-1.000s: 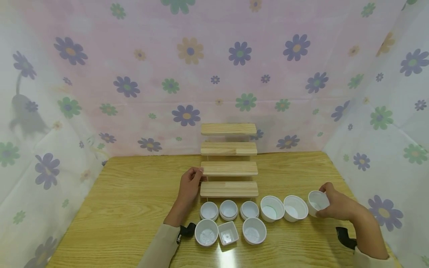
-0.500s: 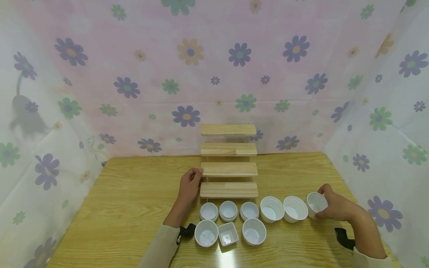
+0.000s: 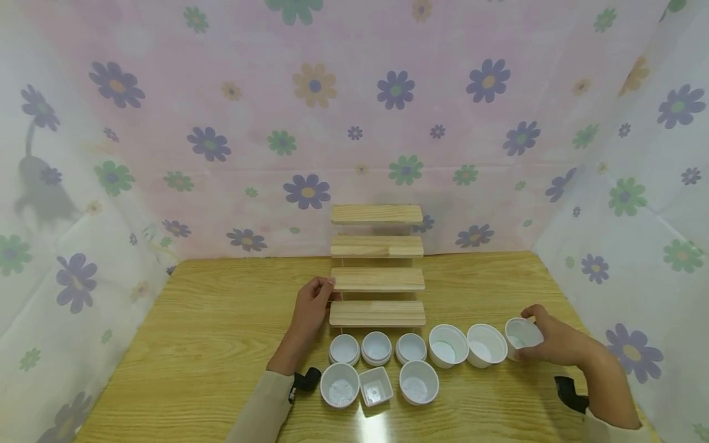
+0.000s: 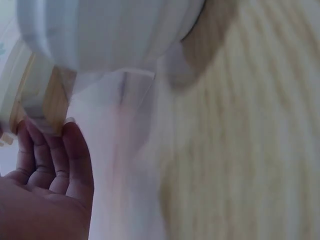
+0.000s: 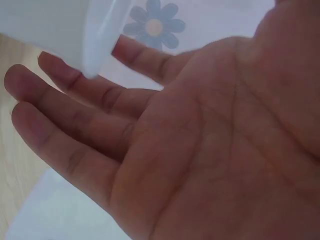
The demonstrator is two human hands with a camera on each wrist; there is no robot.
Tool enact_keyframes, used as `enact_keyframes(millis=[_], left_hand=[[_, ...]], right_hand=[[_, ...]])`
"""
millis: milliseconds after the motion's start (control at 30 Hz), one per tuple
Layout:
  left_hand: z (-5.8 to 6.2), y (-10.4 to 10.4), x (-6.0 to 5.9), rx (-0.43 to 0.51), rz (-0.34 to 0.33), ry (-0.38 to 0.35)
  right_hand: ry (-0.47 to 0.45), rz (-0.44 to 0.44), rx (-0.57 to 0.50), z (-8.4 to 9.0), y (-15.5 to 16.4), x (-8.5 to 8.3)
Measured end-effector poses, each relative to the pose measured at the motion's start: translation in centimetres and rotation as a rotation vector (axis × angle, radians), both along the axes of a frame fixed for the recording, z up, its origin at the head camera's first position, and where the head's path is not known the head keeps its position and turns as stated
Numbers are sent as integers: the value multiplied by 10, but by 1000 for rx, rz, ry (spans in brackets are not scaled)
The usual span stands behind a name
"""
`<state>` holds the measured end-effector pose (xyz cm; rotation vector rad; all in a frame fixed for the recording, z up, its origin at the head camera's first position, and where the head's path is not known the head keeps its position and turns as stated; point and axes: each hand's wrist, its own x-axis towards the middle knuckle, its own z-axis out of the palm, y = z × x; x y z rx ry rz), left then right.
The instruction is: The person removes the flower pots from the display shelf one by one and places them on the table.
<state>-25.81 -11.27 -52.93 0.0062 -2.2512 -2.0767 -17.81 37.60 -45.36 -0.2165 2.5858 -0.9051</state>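
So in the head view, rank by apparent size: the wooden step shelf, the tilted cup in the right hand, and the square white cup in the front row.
1. wooden step shelf, by far the largest.
2. tilted cup, partly covered by the right hand.
3. square white cup.
The two cups look close in size, and the fingers hide part of the tilted one, so their order is unsure.

A wooden table (image 3: 221,332) with a light grain carries every item. At its far middle stands a four-step wooden rack (image 3: 378,266), the lowest step nearest the viewer. Directly before the rack lies a row of three small round white cups (image 3: 378,348), continued rightward by two larger white bowls (image 3: 467,345) set just beside each other. Nearer the viewer is a second row: a round white cup (image 3: 340,385), a square white cup (image 3: 375,386) touching it, and another round white cup (image 3: 418,382) slightly apart. All containers stand upright, open side up.
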Motion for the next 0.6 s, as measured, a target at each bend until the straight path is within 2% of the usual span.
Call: enact_keyframes(millis=[267, 467, 600], left_hand=[[9, -11, -1, -103, -89, -14], [13, -17, -3, -154, -134, -17], [20, -25, 0, -272, -153, -3]], right_hand=[[71, 43, 0, 10, 2, 6], [216, 5, 77, 14, 0, 11], [280, -32, 105, 15, -4, 12]])
